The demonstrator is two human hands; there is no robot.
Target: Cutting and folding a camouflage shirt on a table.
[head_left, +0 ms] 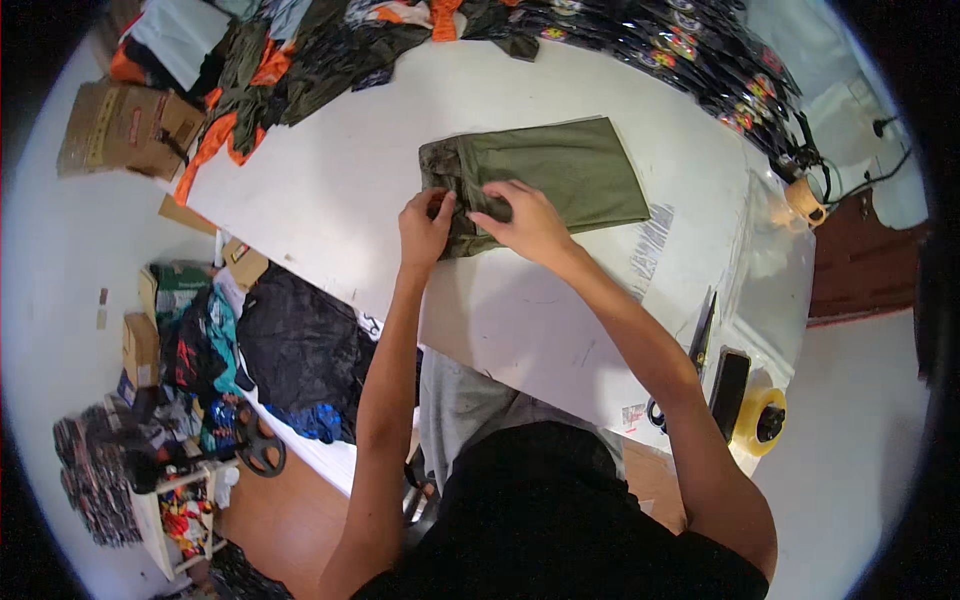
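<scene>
A folded olive-green garment (560, 172), which looks like trousers, lies flat on the white table. Its left end shows a darker, bunched band with a mottled lining (440, 162). At the near left corner of that band, my left hand (425, 232) pinches the cloth with thumb and fingers closed. My right hand (530, 225) rests on the garment just right of the band. Its thumb and forefinger touch the cloth and are spread apart, with a gap between them. The undersides of the fingers are hidden.
Scissors (703, 335), a dark oblong object (730, 392) and a yellow tape roll (758, 420) lie along the table's right edge. Olive and orange clothes (300, 85) heap at the far left. Black packaged items (690, 60) line the far right. A cardboard box (130, 128) stands left.
</scene>
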